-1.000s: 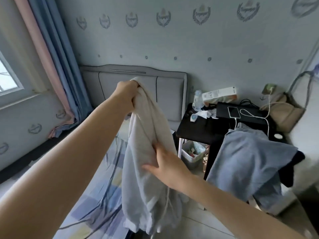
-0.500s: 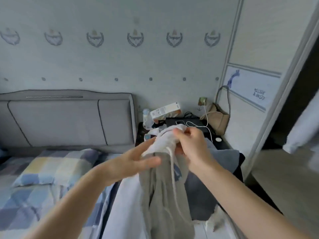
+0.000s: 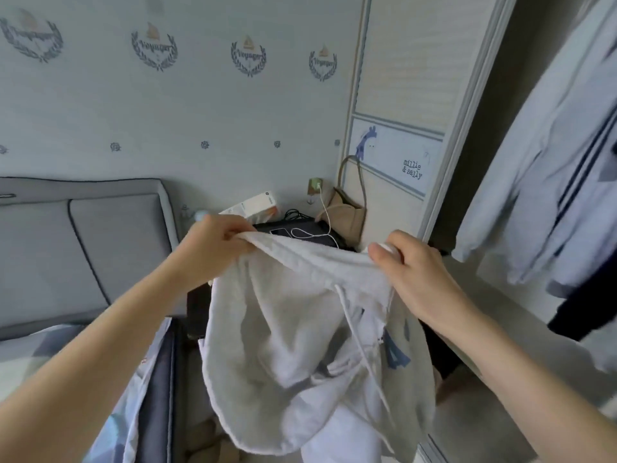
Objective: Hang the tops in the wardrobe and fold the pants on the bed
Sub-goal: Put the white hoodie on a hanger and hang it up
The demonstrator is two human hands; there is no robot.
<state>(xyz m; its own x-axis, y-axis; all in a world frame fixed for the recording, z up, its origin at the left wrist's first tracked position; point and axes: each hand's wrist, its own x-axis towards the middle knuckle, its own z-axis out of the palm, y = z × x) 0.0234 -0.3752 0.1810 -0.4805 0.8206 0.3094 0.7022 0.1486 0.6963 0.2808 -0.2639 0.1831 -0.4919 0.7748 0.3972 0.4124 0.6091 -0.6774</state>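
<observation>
Pinching the top edge of a pale grey hoodie (image 3: 300, 345), thumb and curled fingers of the left hand (image 3: 213, 248) bunched round the cloth at one end, those of the right hand (image 3: 414, 275) curled round the other end. Stretched between the two grips, a band of ribbed hem or hood edge, held up at chest level; below it, the body of the garment sagging in a loose pouch, a white drawstring (image 3: 360, 345) trailing down the middle and a patch of blue print showing on the side nearer the right hand. Hanging free, touching neither bed nor wardrobe.

Further out: to the left, the bed (image 3: 83, 379) with its checked cover and grey padded headboard (image 3: 83, 248); behind the hoodie, a dark bedside table (image 3: 300, 228) cluttered with a box, a phone and a white cable; to the right, the open wardrobe (image 3: 467, 128), with a light blue top (image 3: 541, 168) on the rail.

By the look of it, early to midway: at least one top apparently hung already, this one in hand but with no hanger in sight. Left to do, probably: finding the neck opening, fitting a hanger, hooking it on the rail. No folded pants visible on the strip of bed in view, so that part seemingly not done, though most of the bed lies out of frame.
</observation>
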